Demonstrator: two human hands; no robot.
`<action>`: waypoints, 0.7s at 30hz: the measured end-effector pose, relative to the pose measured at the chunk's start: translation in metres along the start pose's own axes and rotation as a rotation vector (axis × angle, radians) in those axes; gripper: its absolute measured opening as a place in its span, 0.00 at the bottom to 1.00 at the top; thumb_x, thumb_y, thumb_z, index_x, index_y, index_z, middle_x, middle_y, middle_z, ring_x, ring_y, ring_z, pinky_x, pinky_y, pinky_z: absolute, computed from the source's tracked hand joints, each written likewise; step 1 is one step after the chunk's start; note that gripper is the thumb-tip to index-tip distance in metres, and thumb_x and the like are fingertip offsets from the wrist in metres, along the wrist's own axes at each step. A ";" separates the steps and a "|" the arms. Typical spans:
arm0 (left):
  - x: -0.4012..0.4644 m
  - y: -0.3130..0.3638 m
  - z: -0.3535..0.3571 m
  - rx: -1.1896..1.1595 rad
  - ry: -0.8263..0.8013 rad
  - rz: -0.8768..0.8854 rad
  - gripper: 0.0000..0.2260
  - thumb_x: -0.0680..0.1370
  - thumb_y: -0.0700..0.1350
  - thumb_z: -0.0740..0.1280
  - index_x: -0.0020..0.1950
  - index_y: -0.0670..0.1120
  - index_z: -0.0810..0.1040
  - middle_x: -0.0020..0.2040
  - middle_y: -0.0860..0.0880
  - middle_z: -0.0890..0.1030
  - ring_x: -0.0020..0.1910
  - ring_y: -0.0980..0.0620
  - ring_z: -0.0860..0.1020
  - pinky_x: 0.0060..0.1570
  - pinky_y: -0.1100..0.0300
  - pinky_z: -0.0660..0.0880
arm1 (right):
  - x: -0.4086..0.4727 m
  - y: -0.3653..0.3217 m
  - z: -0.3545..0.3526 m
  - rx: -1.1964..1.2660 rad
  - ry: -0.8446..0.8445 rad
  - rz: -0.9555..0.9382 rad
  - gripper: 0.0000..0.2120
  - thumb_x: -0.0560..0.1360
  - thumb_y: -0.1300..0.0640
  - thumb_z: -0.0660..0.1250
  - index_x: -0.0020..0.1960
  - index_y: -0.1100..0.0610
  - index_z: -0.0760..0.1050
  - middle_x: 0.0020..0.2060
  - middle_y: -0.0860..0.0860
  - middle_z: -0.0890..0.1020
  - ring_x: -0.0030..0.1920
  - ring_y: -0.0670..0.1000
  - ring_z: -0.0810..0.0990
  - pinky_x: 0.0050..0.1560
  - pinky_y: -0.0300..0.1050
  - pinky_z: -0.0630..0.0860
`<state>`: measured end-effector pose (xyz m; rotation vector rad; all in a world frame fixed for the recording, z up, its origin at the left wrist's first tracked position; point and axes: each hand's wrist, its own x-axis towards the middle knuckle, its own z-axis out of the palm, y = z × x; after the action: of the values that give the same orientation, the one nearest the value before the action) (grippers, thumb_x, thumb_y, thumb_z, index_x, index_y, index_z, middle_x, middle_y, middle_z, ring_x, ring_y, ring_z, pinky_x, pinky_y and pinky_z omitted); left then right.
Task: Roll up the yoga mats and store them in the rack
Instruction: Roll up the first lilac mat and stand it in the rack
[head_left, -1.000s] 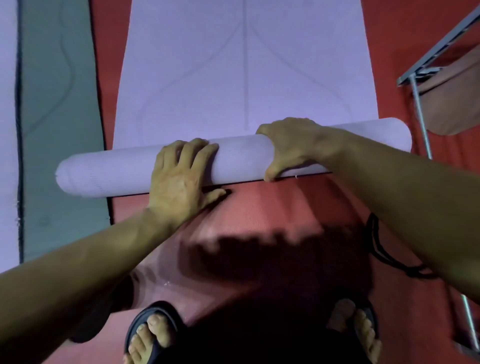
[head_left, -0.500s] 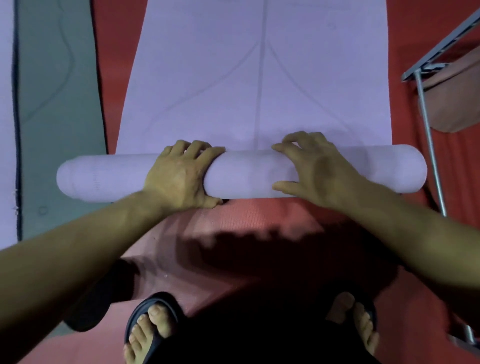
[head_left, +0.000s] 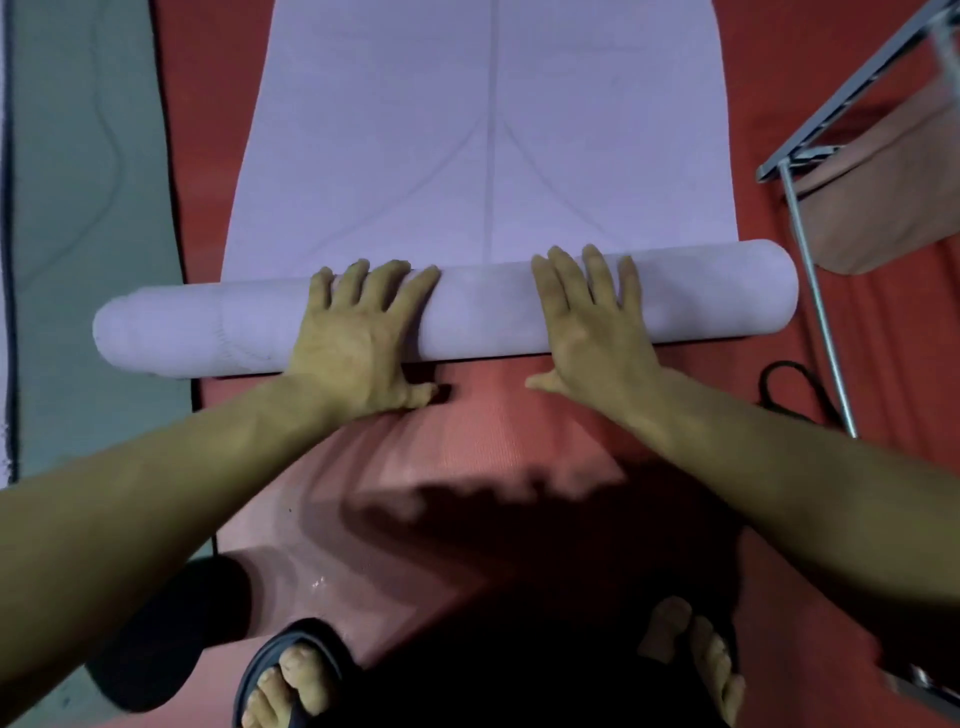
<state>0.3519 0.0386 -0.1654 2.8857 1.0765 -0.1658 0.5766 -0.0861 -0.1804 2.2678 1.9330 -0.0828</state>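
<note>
Both hands have reset since a moment ago: the right hand, which gripped over the top of the lavender roll, now lies flat beside the left hand, fingers of each spread and pressed on the roll, thumbs down on the red mat beneath. The roll lies crosswise on that red mat, its left end telescoped outward and overhanging the grey mat. Much of the lavender mat is still flat ahead, so rolling probably continues, with the metal rack waiting at the right.
</note>
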 end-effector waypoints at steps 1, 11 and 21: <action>0.005 0.002 0.004 0.068 -0.033 -0.013 0.55 0.57 0.76 0.65 0.79 0.53 0.53 0.74 0.47 0.65 0.70 0.37 0.65 0.70 0.38 0.57 | 0.013 0.002 -0.004 0.006 -0.013 0.006 0.64 0.54 0.35 0.81 0.78 0.61 0.55 0.75 0.58 0.64 0.75 0.65 0.62 0.72 0.71 0.51; 0.016 -0.024 -0.019 -0.013 -0.091 0.097 0.51 0.55 0.77 0.60 0.72 0.52 0.68 0.58 0.49 0.82 0.49 0.42 0.83 0.46 0.49 0.75 | 0.036 0.011 -0.038 0.022 -0.201 -0.118 0.50 0.59 0.30 0.73 0.72 0.51 0.61 0.64 0.51 0.73 0.62 0.58 0.72 0.60 0.56 0.65; -0.037 -0.006 -0.010 -0.034 -0.056 0.100 0.50 0.60 0.77 0.58 0.76 0.51 0.66 0.69 0.47 0.75 0.63 0.40 0.75 0.60 0.44 0.70 | 0.033 0.004 -0.050 0.209 -0.540 -0.207 0.50 0.55 0.31 0.77 0.71 0.47 0.64 0.61 0.48 0.76 0.60 0.54 0.75 0.61 0.54 0.70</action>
<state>0.3210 0.0198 -0.1513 2.8782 0.9143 -0.2201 0.5832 -0.0467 -0.1360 1.8717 1.9048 -0.8610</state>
